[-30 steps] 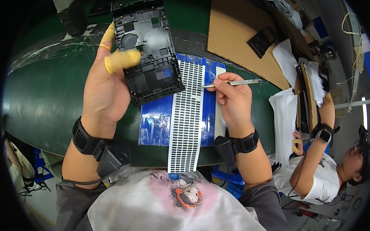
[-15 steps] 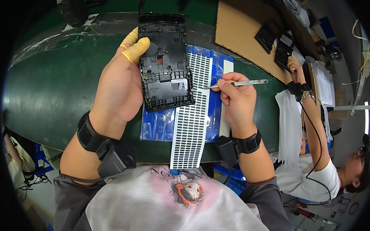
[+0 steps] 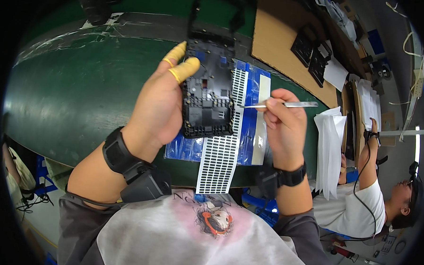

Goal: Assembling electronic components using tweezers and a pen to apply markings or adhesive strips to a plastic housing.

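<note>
In the head view, a black plastic frame is gripped along its left edge by the left hand, partly over the patterned sheet. Tweezers are pinched in the right hand's grip, right of the sheet. 2 yellow finger cots are worn left of the sheet.

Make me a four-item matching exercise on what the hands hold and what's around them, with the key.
Column one:
1. Tweezers
2. Black housing
3. Patterned sheet
4. Finger cots

Column two:
A. Lying across the blue board
B. Yellow
C. In the left hand
D. In the right hand

Pairs: 1-D, 2-C, 3-A, 4-B
</note>
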### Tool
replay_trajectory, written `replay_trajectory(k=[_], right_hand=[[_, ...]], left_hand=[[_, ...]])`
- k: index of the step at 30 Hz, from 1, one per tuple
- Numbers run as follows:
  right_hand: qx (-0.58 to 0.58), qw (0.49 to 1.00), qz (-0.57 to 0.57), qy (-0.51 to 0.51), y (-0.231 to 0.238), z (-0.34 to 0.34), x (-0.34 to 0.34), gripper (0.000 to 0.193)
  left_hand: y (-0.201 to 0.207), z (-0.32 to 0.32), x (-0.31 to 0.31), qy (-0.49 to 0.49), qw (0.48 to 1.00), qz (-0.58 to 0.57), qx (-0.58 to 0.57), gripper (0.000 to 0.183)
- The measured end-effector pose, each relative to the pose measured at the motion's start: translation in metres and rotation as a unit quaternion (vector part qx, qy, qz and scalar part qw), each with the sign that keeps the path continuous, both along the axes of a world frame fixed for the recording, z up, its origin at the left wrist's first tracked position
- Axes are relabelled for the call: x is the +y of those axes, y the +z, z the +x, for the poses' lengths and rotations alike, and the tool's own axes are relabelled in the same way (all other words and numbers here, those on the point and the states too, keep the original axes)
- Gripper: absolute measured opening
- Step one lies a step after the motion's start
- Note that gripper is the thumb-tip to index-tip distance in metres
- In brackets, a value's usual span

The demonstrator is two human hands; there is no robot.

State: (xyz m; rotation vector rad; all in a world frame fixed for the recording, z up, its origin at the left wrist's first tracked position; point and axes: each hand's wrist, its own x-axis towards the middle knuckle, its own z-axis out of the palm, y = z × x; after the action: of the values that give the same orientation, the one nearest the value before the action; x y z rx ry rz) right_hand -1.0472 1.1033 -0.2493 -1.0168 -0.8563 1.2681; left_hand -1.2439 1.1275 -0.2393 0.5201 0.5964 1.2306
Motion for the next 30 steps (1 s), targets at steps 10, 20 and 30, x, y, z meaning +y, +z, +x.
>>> replay_trajectory(k=[10,20,30], right_hand=[[-0.033,0.996,0.077,0.010,0.019,-0.048,-0.017,0.024],[-0.029,0.997,0.073,-0.021,0.013,-0.050,-0.012,0.023],[-0.031,0.997,0.073,-0.013,0.011,-0.050,-0.010,0.023]], left_hand=[[-0.009,0.005,-0.012,-0.111,0.991,-0.006,-0.074,0.038],[-0.005,0.003,-0.015,-0.102,0.992,-0.019,-0.073,0.039],[-0.007,0.004,-0.013,-0.100,0.992,-0.008,-0.081,0.039]])
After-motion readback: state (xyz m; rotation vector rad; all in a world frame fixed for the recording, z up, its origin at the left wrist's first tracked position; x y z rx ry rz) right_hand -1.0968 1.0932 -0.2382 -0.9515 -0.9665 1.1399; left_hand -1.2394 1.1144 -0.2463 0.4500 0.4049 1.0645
